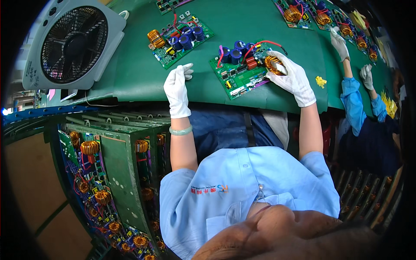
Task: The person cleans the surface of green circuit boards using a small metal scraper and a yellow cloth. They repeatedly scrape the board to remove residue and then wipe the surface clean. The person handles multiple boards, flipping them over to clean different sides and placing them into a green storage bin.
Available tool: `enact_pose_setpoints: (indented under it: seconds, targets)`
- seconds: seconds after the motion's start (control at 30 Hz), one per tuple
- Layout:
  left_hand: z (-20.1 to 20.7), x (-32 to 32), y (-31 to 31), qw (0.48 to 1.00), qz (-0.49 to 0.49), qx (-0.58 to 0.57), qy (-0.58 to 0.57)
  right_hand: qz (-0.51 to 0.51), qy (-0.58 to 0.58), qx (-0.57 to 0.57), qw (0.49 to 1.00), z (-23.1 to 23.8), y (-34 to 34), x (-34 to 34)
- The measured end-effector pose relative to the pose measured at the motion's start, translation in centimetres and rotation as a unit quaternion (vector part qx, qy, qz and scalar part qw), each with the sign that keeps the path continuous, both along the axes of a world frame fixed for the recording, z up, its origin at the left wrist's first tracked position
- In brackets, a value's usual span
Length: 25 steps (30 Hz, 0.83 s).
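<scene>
A green circuit board [242,77] lies at the near edge of the table, with blue cylindrical capacitors [235,55], red and black wires and a copper-wound ring coil [273,65] on it. My right hand [295,81], in a white glove, grips this coil at the board's right end, thumb below and fingers over its far side. To the board's left, my gloved left hand [177,90] hovers over the table edge, apart from the board. Its fingers are curled together; whatever they may hold is hidden. Beyond it sits a second similar board [181,42].
A grey box fan [76,43] stands at the left. Below it, a green rack [117,160] holds several upright boards. More boards [299,15] line the far right, near a co-worker's gloved hands [339,43]. A yellow scrap [320,82] lies right of my right hand.
</scene>
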<state>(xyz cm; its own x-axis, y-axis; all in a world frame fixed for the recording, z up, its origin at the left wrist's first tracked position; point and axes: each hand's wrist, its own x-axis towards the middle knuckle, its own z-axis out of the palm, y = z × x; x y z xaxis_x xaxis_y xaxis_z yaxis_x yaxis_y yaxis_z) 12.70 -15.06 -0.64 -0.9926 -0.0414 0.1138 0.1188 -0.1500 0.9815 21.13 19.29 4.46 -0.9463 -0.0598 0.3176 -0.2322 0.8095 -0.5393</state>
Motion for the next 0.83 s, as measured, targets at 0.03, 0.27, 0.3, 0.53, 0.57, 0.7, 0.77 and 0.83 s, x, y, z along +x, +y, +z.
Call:
enact_pose_setpoints:
  seconds: [0.03,0.27,0.3,0.53,0.57,0.7,0.77,0.83]
  targets:
    - [-0.1,0.0,0.0,1.0,0.0,0.007,-0.001,-0.013,-0.011,0.028,0.999,0.4,-0.2,0.2]
    - [-0.4,0.1,0.2,1.0,-0.007,-0.022,0.014,-0.053,0.012,0.131,0.99,1.9,-1.4,0.3]
    - [-0.5,0.1,0.2,1.0,-0.005,-0.027,0.013,-0.074,0.007,0.152,0.985,1.7,-1.5,0.0]
    - [-0.9,-0.2,-0.2,0.998,-0.013,-0.067,0.012,-0.137,-0.008,0.169,0.976,1.5,-0.9,-1.7]
    - [-1.1,-0.5,0.0,0.997,-0.016,-0.069,0.024,-0.149,-0.002,0.175,0.973,0.8,0.1,-2.0]
    - [-1.7,-0.7,-0.5,0.996,-0.028,-0.069,0.039,-0.182,-0.02,0.173,0.968,1.0,2.2,-2.0]
    - [-1.7,-0.5,-0.5,0.997,-0.025,-0.058,0.04,-0.228,-0.051,0.185,0.955,1.9,3.0,-2.4]
    - [-1.5,-0.4,-0.2,0.997,-0.029,-0.068,0.039,-0.245,-0.043,0.188,0.95,2.3,4.1,-2.7]
